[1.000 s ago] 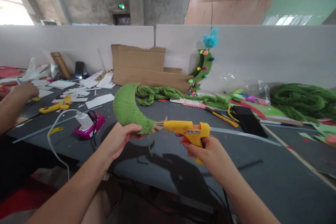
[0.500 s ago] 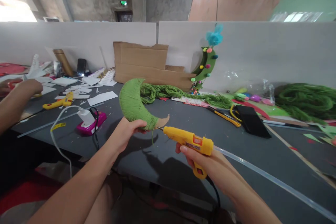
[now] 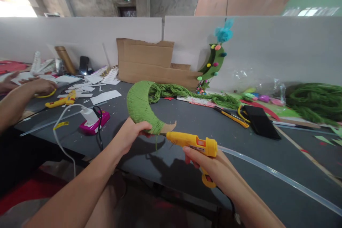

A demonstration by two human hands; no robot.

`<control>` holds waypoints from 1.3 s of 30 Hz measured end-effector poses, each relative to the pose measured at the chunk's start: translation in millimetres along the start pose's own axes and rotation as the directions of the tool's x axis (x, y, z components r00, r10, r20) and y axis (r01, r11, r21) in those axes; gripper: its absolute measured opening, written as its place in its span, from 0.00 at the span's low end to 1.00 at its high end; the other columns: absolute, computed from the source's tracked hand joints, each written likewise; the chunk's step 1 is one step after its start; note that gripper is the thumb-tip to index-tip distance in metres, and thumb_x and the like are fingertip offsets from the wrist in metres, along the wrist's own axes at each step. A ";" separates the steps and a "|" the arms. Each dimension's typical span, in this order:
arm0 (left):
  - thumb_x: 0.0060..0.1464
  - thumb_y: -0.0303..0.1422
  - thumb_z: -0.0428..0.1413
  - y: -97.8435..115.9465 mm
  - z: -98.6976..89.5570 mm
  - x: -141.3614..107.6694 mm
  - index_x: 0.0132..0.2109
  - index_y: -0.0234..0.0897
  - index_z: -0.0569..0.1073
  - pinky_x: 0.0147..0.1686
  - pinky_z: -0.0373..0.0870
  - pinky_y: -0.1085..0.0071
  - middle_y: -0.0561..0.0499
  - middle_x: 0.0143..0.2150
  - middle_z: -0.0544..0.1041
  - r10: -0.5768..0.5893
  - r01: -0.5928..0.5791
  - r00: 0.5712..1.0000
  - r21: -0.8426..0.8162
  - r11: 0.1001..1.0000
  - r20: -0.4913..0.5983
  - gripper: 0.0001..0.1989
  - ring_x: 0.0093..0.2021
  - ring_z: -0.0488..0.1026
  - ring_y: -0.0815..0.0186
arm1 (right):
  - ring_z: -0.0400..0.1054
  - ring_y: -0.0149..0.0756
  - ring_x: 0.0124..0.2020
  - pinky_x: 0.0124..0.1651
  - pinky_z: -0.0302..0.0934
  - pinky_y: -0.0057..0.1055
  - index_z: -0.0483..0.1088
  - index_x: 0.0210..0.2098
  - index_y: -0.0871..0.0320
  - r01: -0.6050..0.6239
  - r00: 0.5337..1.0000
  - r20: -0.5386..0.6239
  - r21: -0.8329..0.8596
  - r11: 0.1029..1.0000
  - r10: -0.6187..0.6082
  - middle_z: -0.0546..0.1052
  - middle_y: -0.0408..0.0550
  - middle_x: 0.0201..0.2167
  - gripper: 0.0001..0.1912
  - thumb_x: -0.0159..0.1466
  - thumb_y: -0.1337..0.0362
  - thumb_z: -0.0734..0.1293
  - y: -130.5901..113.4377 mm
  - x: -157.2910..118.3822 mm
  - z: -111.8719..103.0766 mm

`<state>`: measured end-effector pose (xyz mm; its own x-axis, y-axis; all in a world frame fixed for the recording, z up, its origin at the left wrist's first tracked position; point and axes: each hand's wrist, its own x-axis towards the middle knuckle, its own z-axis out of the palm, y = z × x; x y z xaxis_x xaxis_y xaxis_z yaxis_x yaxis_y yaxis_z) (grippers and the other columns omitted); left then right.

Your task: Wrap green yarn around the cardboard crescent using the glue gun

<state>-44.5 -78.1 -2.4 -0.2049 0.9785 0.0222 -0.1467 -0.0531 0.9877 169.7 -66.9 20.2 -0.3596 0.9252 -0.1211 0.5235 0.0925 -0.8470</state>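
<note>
A crescent [image 3: 140, 105] wrapped in green yarn is gripped near its lower end by my left hand [image 3: 136, 130]. Bare brown cardboard [image 3: 169, 127] shows at its right tip, and a loose strand of yarn hangs below. My right hand [image 3: 199, 158] is closed round the handle of a yellow glue gun [image 3: 191, 140], with a long clear glue stick [image 3: 267, 171] coming out of its back. The gun's nozzle meets the underside of the bare cardboard tip; the exact contact point is hidden.
At the left are another person's hands [image 3: 44, 87], a second yellow glue gun [image 3: 61, 101] and a magenta power strip [image 3: 94, 123]. Behind lie green yarn [image 3: 173, 91] and a decorated crescent [image 3: 217, 64]. A black phone-like object [image 3: 260, 121] and cutter [image 3: 235, 118] lie right.
The view has shifted slightly. The glue gun's nozzle has slipped under the bare cardboard tip, and the crescent has tilted a little. At the left, the other person's hands have moved.
</note>
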 end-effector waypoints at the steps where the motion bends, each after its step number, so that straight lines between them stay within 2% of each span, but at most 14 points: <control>1: 0.39 0.25 0.54 0.6 0.0 -0.3 0.27 0.34 0.72 0.22 0.66 0.72 0.54 0.23 0.73 0.002 -0.002 1.000 0.000 1.000 -0.002 0.04 0.23 0.69 0.67 | 0.57 0.31 0.20 0.24 0.49 0.28 0.66 0.17 0.57 0.000 1.000 0.000 0.002 1.000 0.000 0.65 0.42 0.16 0.16 0.55 0.54 0.62 0.2 -0.1 0.7; 9: 0.37 0.25 0.55 1.3 2.1 -1.1 0.27 0.34 0.72 0.21 0.66 0.72 0.55 0.22 0.72 -0.015 0.016 0.999 0.013 1.000 -0.045 0.04 0.22 0.68 0.68 | 0.57 0.29 0.19 0.23 0.49 0.27 0.66 0.17 0.57 0.017 1.000 0.011 0.000 1.000 -0.017 0.64 0.41 0.15 0.16 0.55 0.55 0.62 1.5 1.7 3.1; 16: 0.38 0.24 0.54 2.0 4.8 -2.7 0.27 0.34 0.71 0.22 0.67 0.72 0.55 0.22 0.72 -0.004 0.005 1.000 0.040 0.999 -0.026 0.05 0.23 0.68 0.68 | 0.56 0.29 0.19 0.24 0.49 0.28 0.65 0.18 0.56 -0.054 0.998 -0.013 -0.023 0.998 0.053 0.61 0.39 0.14 0.16 0.54 0.53 0.62 -1.4 -0.2 0.6; 30: 0.36 0.24 0.54 2.5 6.1 -2.2 0.25 0.34 0.72 0.22 0.66 0.71 0.54 0.21 0.72 -0.013 0.015 0.999 0.030 0.999 -0.051 0.04 0.21 0.68 0.67 | 0.55 0.29 0.18 0.22 0.47 0.27 0.63 0.16 0.56 -0.013 1.000 0.000 0.016 1.000 0.013 0.59 0.39 0.12 0.17 0.55 0.54 0.62 -1.4 0.3 -2.4; 39: 0.36 0.24 0.54 1.9 4.9 -1.2 0.25 0.35 0.72 0.22 0.65 0.72 0.55 0.20 0.72 -0.006 0.009 0.999 0.058 0.998 -0.043 0.04 0.21 0.68 0.67 | 0.57 0.31 0.18 0.23 0.49 0.28 0.68 0.21 0.56 -0.071 0.997 -0.041 0.012 0.997 0.071 0.60 0.38 0.13 0.13 0.54 0.53 0.63 -2.2 -2.1 0.7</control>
<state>-39.8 -78.3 0.1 -0.2455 0.9693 0.0092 -0.0923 -0.0329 0.9952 168.7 -69.3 22.0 -0.2894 0.9437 -0.1600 0.5381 0.0222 -0.8426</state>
